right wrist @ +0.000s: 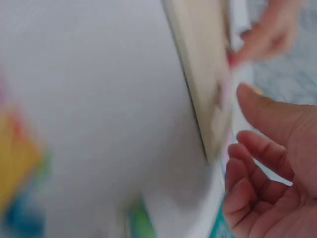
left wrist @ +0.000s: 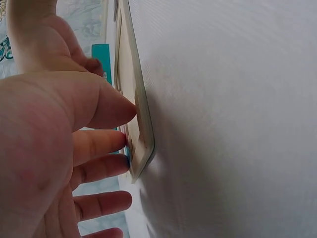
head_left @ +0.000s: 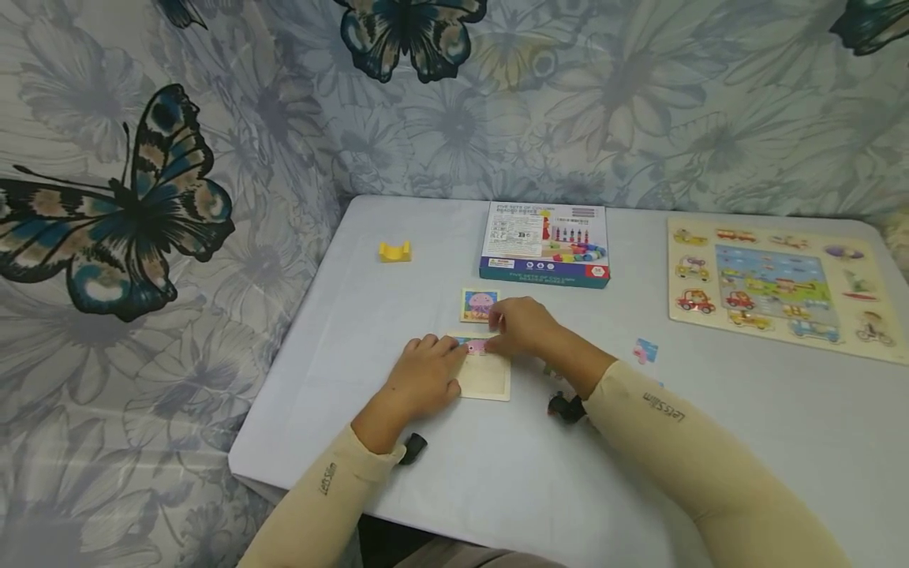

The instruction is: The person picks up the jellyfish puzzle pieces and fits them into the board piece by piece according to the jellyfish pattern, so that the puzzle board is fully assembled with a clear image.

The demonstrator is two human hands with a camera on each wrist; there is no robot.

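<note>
A shallow wooden puzzle tray lies in the middle of the table, with pink-and-blue puzzle pieces along its far edge. My left hand rests over the tray's left side, its fingertips on the pieces and its thumb at the near part of the frame. At the far right corner is my right hand, thumb and index finger apart with nothing between them, the other fingers loosely bent. Just beyond the tray sits a small square picture of a pink figure, its right edge overlapped by the right hand.
A loose puzzle piece lies to the right, with others partly hidden by the right forearm. Behind stands a flat toy box. A yellow curved block is at the back left, a vehicle picture board at the far right.
</note>
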